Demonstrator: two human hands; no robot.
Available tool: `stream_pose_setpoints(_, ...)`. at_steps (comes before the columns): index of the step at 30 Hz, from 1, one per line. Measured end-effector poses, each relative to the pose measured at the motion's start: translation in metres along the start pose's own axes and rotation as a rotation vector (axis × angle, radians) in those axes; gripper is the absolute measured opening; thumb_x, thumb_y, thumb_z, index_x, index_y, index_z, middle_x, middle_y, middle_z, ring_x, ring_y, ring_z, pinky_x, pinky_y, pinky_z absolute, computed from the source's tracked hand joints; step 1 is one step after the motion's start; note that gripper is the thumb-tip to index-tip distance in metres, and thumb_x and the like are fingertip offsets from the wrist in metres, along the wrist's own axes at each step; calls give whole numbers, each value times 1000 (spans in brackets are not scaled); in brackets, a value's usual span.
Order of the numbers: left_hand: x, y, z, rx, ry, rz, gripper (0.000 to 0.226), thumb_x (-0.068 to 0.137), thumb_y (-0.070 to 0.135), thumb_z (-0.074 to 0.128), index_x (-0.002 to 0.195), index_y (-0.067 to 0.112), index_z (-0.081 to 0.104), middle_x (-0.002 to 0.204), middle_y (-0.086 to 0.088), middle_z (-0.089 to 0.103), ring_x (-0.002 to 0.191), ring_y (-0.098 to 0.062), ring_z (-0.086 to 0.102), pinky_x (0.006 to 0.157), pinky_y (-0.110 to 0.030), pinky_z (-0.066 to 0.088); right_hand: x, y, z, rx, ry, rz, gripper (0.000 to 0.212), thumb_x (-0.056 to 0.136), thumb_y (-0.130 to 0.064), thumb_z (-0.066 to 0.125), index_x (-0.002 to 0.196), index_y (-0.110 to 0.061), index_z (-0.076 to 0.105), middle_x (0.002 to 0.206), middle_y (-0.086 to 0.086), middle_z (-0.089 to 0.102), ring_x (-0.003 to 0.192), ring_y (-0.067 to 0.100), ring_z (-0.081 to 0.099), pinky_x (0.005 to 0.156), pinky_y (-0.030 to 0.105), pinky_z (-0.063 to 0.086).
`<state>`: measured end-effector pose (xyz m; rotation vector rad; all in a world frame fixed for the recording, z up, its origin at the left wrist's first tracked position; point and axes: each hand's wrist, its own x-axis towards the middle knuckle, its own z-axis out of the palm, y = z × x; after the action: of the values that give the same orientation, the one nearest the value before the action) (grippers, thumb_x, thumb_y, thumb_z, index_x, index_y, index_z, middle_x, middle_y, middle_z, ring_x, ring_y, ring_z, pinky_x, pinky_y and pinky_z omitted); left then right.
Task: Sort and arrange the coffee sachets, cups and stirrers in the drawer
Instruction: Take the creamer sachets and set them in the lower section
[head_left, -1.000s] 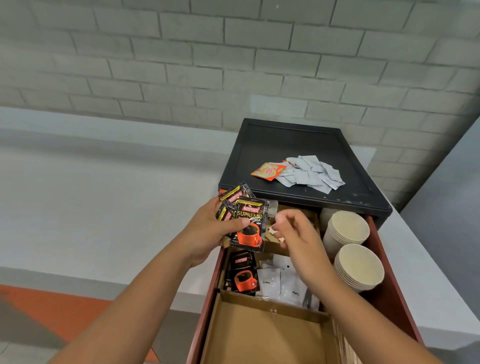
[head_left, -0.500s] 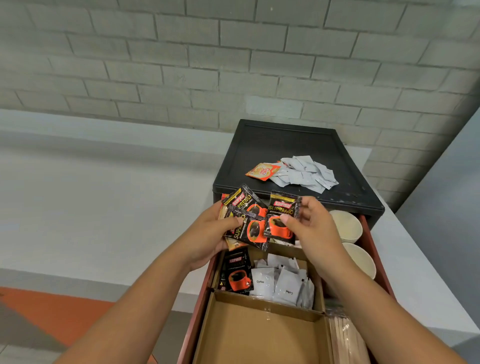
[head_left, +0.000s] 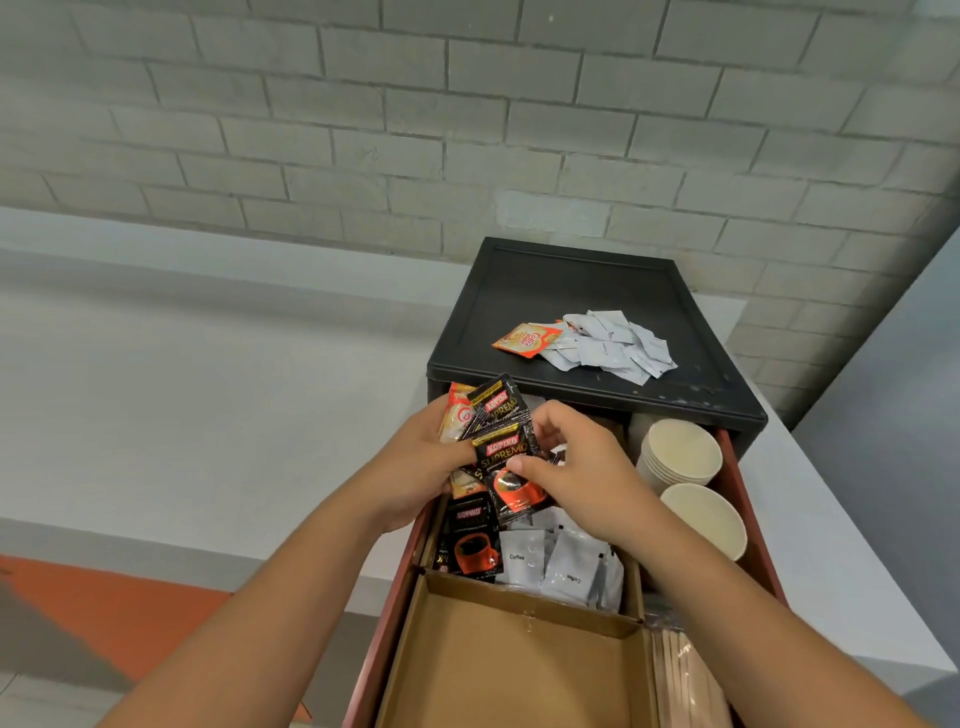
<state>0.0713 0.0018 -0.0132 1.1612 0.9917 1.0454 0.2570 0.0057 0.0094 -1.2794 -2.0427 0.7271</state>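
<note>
The person's upper limbs. Bare left hand and bare right hand, both uncovered to the fingertips. The right thumb carries a short, pale, rounded thumbnail; knuckle ridges and fine creases mark the back of that hand. Smooth, bare left forearm at the near left and smooth, bare right forearm at the near right, each uncovered from the wrist to the near edge of the view and broadening toward that edge.

The front cardboard compartment can be entered from above; the rear one is filled by sachets, the right side blocked by cup stacks
</note>
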Motion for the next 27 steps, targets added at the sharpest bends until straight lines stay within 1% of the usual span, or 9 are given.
stream_pose_setpoints(2,0,0,0,-25,-8,-11,38,92,-4,59,119,23,58,106,-6,74,100,-25,72,78,-37,61,2,0,-2,28,-23,13,21,84,-18,73,94,-21,55,91,-10,60,85,-2,53,70,8,40)
stream_pose_setpoints(5,0,1,-2,-62,-25,-40,38,93,-5,57,119,23,56,104,-4,74,100,-24,72,75,-34,60,6,3,-4,125,-37,56,32,83,-13,74,102,-26,51,93,-6,59,85,5,53,74,15,43)
stream_pose_setpoints(9,-1,3,-2,-82,-41,-48,34,94,2,61,120,23,55,104,-3,74,101,-23,72,73,-32,60,9,6,-5,297,-48,123,45,84,-7,72,115,-31,50,95,-1,68,89,12,62,80,24,51)
stream_pose_setpoints(12,-2,5,-1,-130,-44,-56,32,91,12,65,121,22,56,104,-3,75,100,-23,72,70,-30,59,9,9,-5,269,-65,107,40,85,-7,70,110,-34,54,95,-5,69,89,10,64,77,19,51)
stream_pose_setpoints(16,-2,11,3,-158,-21,-91,39,87,38,65,122,19,59,106,-8,75,99,-26,72,72,-33,60,7,7,-7,201,-95,65,36,86,-6,68,112,-28,57,97,-7,69,91,5,64,83,22,52)
stream_pose_setpoints(18,0,10,5,-124,22,-104,29,95,37,59,119,19,60,102,-6,76,96,-24,73,71,-32,61,5,4,-8,143,-131,27,29,88,-7,66,106,-29,61,95,-10,69,90,0,63,82,20,52)
stream_pose_setpoints(21,1,9,7,-112,75,-111,22,99,32,55,116,19,60,99,-6,76,94,-22,74,70,-32,60,2,5,-12,34,-155,-12,14,91,-14,64,100,-25,66,95,-11,68,92,2,62,84,28,51)
stream_pose_setpoints(23,2,7,7,-141,75,-103,21,101,28,54,118,16,59,102,-9,76,96,-24,73,71,-33,61,1,10,-18,102,-103,35,12,92,-17,64,100,-24,66,97,-9,70,94,5,65,87,33,52)
stream_pose_setpoints(27,1,6,7,-136,76,-94,21,101,27,53,119,16,57,104,-8,75,96,-24,73,69,-30,60,4,16,-25,398,58,199,16,93,-16,63,107,-24,65,106,-6,71,101,12,67,90,39,54)
